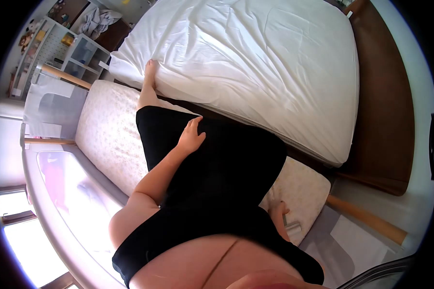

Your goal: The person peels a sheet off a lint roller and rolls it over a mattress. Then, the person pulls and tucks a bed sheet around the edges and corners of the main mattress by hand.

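My left hand [192, 137] rests on the black clothing [217, 164] over my lap. Its fingers are stretched out, with the thumb apart, and nothing is in it. Low on my right side, my right hand [277, 210] is at the patterned mattress [112, 126], partly covered by my clothing. Its fingers are closed, and a thin metal frame runs from it to a pale cylinder, which looks like a lint roller [292, 227]. The handle is hidden in the hand. My bare foot [150, 72] touches the edge of the white-sheeted bed.
A large bed with a wrinkled white sheet [255, 53] stands alongside, its brown headboard [383, 96] at the right. Mesh side walls [50, 108] and wooden rails [369, 219] surround the small mattress. A shelf unit [82, 55] with various items stands at the far left.
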`<state>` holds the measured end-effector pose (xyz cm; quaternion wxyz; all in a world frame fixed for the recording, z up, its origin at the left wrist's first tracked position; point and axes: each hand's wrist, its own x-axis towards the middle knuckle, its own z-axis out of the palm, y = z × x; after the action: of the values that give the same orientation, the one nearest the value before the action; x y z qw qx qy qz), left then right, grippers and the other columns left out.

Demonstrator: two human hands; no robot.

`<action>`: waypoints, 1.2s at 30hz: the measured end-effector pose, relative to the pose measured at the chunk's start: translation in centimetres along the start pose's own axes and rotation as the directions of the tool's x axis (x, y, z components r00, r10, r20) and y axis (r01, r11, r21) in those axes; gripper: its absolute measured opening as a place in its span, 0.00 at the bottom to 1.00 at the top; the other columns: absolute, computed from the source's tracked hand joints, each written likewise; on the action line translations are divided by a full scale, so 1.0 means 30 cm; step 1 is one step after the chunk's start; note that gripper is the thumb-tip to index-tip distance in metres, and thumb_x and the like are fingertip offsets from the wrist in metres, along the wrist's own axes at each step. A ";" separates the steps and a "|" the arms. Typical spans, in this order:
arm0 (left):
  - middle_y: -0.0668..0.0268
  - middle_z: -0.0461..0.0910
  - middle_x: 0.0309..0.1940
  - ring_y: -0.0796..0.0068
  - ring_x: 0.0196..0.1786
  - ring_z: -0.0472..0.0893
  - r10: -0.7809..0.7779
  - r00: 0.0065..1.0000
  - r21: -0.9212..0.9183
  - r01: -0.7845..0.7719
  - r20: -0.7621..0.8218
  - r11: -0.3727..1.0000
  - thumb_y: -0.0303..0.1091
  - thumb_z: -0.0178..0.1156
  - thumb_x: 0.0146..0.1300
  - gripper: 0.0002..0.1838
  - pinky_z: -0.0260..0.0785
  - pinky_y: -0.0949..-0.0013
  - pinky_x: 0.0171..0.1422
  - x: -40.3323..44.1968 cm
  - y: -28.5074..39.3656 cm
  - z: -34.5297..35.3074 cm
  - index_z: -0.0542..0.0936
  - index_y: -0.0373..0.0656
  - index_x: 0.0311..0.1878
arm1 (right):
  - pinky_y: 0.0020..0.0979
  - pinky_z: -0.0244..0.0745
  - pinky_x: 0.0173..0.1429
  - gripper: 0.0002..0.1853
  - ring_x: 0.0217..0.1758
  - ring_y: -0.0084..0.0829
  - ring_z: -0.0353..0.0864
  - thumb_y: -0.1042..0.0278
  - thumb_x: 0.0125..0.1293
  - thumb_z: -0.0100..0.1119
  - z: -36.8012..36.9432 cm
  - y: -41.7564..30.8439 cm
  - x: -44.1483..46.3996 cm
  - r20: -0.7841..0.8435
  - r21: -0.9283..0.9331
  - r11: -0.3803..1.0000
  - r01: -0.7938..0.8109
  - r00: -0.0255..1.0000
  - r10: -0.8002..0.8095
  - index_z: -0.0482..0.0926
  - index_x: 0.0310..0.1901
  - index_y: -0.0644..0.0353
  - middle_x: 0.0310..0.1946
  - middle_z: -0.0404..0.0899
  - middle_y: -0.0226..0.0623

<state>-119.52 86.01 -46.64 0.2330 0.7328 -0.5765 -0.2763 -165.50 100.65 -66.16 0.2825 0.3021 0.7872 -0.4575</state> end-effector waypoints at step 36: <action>0.56 0.76 0.45 0.54 0.53 0.77 0.083 0.996 0.368 -0.092 0.041 0.925 0.31 0.55 0.62 0.07 0.71 0.52 0.53 0.672 -0.345 0.498 0.76 0.45 0.43 | 0.50 0.73 0.47 0.11 0.46 0.54 0.79 0.63 0.73 0.44 1.393 -0.540 -0.445 0.860 -0.175 -0.389 0.905 -0.051 -0.507 0.72 0.45 0.61 0.44 0.80 0.54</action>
<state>-118.49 68.39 -67.25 0.0958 0.7337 -0.6531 -0.1615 -161.59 54.05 -65.26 0.1358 -0.6201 0.7619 -0.1289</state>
